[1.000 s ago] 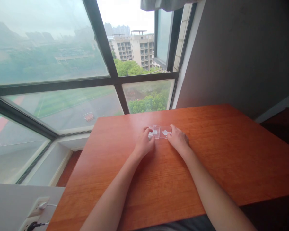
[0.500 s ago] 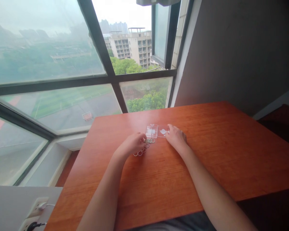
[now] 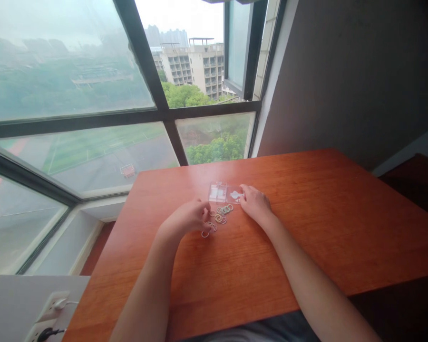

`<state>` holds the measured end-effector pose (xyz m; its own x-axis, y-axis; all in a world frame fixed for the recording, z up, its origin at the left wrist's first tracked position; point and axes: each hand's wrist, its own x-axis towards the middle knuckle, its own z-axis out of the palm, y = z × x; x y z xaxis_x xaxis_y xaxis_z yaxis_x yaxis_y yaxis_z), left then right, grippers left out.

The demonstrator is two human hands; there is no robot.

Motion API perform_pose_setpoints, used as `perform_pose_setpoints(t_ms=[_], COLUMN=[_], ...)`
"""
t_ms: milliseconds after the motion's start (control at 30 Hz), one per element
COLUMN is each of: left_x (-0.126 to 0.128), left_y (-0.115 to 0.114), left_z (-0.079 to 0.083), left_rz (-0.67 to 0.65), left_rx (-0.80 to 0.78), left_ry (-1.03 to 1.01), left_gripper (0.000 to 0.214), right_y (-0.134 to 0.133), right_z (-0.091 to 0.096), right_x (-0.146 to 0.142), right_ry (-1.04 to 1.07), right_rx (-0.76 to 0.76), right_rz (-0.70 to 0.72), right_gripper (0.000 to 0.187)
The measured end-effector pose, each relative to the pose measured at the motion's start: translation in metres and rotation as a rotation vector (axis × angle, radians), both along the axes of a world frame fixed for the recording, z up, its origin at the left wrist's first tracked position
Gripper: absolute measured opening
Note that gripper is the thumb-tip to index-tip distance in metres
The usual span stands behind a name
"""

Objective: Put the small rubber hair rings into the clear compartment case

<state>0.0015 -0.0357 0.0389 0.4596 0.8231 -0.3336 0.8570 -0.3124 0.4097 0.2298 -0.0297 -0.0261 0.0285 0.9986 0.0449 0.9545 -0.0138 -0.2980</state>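
A small clear plastic box (image 3: 218, 192) lies opened out on the table, its transparent lid (image 3: 235, 195) to the right with a white print on it. My right hand (image 3: 256, 203) grips the outer edge of that lid between thumb and fingers. Just in front of the box are several small pale rings (image 3: 220, 218), some greenish or yellowish, partly overlapping. Over the left side of these rings hovers my left hand (image 3: 189, 217), thumb and fingers apart. Its thumb tip is at the nearer rings (image 3: 205, 234); whether it touches them I cannot tell.
The reddish-brown wooden table (image 3: 306, 228) stretches to both sides and toward me. Behind it stand dark-framed windows (image 3: 171, 114), and a grey wall (image 3: 328, 80) rises at the right. A socket with plugs (image 3: 59, 304) is at the lower left.
The box and my right hand have shifted slightly left. My left hand has drawn back left, its fingers spreading, and the rings are more spread out and show more fully.
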Motion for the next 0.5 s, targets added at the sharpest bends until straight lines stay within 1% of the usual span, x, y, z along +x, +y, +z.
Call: perform_pose_setpoints(t_ms=[67,100,133,200,300,400,500], left_x=[0.005,0.008,0.012,0.017,0.021,0.024,0.028], left_y=[-0.007,-0.01,-0.012,-0.014,-0.011,-0.004,0.002], left_z=[0.003,0.002,0.001,-0.003,-0.011,-0.017,-0.02], left_rz=[0.02,0.007,-0.005,-0.047,-0.121,-0.15,-0.103], left_rx=[0.028,0.036,0.04,0.033,0.068,0.126,0.169], left_ry=[0.128,0.162,0.176,0.128,0.045,0.045,-0.029], left_gripper=[0.046,0.048,0.044,0.027,0.015,0.016,0.024], right_y=[0.0,0.0,0.0,0.0,0.0,0.0,-0.001], right_z=[0.001,0.002,0.002,0.003,0.003,0.003,0.004], right_x=[0.0,0.0,0.0,-0.001,0.0,-0.001,-0.002], right_ry=[0.001,0.0,-0.001,-0.002,0.001,-0.001,-0.016], right_rx=[-0.008,-0.012,-0.016,-0.02,-0.019,-0.01,-0.009], right_rz=[-0.001,-0.004,-0.005,-0.006,-0.004,0.0,0.007], right_gripper=[0.033,0.032,0.031,0.029,0.028,0.029,0.031])
